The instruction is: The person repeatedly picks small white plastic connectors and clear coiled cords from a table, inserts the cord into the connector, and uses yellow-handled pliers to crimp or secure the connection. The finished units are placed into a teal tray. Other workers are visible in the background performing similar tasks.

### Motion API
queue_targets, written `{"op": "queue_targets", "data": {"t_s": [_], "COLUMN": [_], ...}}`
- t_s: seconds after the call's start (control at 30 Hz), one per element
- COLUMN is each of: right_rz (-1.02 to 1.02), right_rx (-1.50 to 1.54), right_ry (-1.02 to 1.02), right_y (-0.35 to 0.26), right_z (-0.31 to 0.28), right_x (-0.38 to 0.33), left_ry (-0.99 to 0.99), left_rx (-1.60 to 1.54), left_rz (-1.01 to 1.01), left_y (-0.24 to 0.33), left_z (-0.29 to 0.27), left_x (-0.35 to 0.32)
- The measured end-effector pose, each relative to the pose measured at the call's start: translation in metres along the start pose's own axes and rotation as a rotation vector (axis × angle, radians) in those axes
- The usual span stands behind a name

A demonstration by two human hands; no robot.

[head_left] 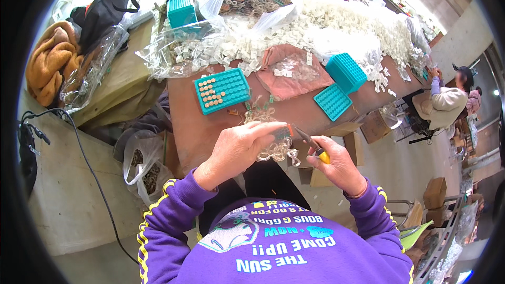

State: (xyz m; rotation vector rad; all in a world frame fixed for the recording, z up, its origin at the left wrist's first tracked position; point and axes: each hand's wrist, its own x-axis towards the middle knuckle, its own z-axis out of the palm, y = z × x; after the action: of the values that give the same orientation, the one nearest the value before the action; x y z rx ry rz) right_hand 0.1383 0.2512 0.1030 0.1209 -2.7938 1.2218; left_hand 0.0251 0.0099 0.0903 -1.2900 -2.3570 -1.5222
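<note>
My left hand [239, 144] is closed in front of my body, its fingers pinching a small orange-and-green piece [284, 132] at their tips. My right hand [339, 165] grips a hand tool with a yellow-and-black handle [323, 155], which looks like pliers. The tool's dark metal tip [302, 134] points at the small piece, close to it; whether they touch I cannot tell. Below my left fingers lies a bunch of clear, loop-shaped parts [274, 151]. Beyond my left hand is a teal tray [238, 88] with round tan pieces in several of its left-hand pockets.
A pink cloth [273, 80] bears clear bits. Right of it are a teal block with holes [347, 71] and a flat teal tray [332, 102]. Small white parts [336, 26] are heaped behind. A bag of parts [150, 171] hangs at left. Another person [447, 100] sits at right.
</note>
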Motion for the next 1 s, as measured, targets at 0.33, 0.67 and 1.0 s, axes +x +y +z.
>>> {"op": "queue_targets", "data": {"t_s": [0.33,0.67,1.0], "right_rz": [0.018,0.212,0.271], "right_rx": [0.073,0.435,0.596], "right_ry": [-0.044,-0.130,-0.170], "right_y": [-0.010,-0.009,0.001], "right_z": [0.014,0.026,0.027], "right_x": [0.001,-0.004,-0.007], "left_ry": [0.026,0.019,0.096], "left_rx": [0.082,0.009,-0.042], "left_rz": [-0.007,-0.086,0.056], "left_y": [-0.002,-0.002,-0.011], "left_z": [0.000,0.007,0.018], "left_x": [-0.006,-0.008,-0.004]}}
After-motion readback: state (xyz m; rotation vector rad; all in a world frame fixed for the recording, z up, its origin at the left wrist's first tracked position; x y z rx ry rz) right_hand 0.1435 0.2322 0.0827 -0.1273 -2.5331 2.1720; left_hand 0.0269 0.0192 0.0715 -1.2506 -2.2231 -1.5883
